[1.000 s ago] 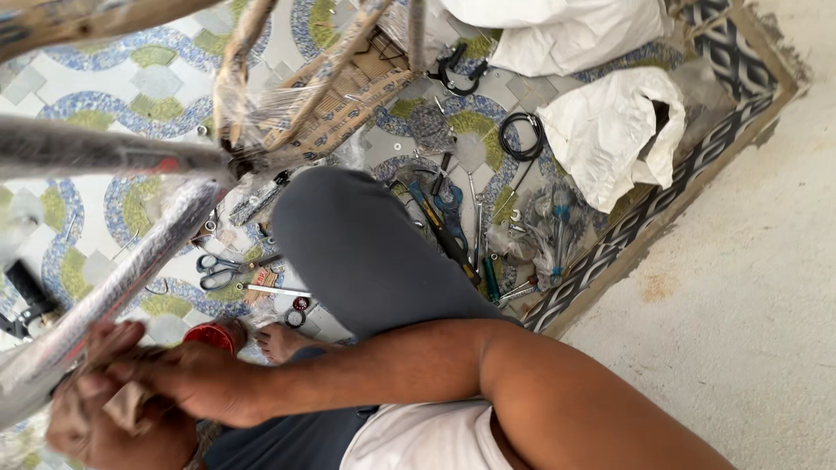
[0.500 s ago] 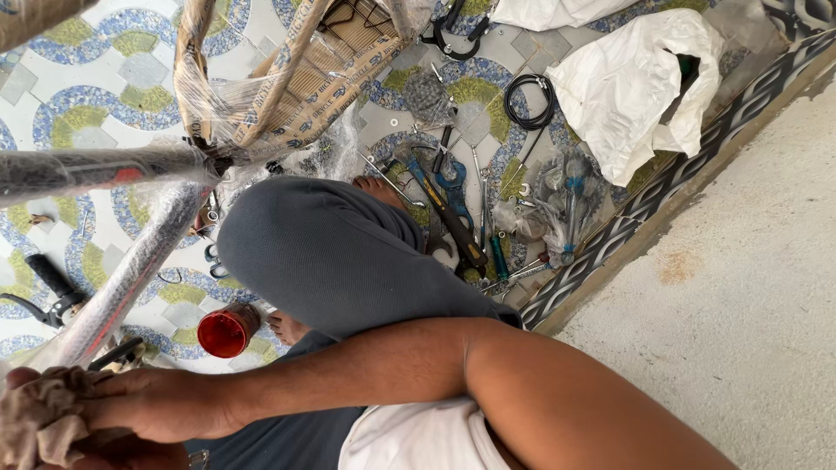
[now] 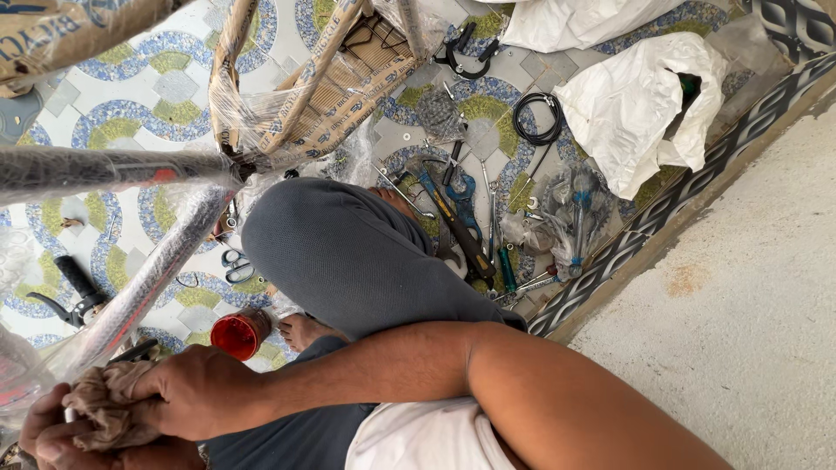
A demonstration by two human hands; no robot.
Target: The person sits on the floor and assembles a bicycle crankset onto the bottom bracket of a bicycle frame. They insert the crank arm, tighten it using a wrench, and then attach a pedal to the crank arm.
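Observation:
My right hand [image 3: 187, 400] and my left hand [image 3: 48, 431] are together at the bottom left, both closed on a crumpled brown rag [image 3: 104, 405]. The rag is pressed to the lower end of a dark bicycle frame tube [image 3: 148, 278] wrapped in clear plastic film. My right forearm reaches across the bottom of the view from the right. My bent knee in grey trousers [image 3: 357, 252] fills the middle. A small red round container [image 3: 235, 335] stands on the mat just above my right hand, beside my bare foot [image 3: 305, 329].
Cardboard-wrapped frame parts [image 3: 331, 104] rise at the top. Spanners and other hand tools [image 3: 461, 226] lie right of my knee, with a black cable coil [image 3: 535, 117] and white plastic bags [image 3: 636, 104]. Scissors [image 3: 233, 265] and a black brake lever [image 3: 74, 287] lie left. Bare concrete [image 3: 740, 305] borders the patterned mat [image 3: 157, 87].
The view has swung a little, bringing the tools and bags nearer the middle. Both hands stay closed on the rag at the tube, now lower and further left in view.

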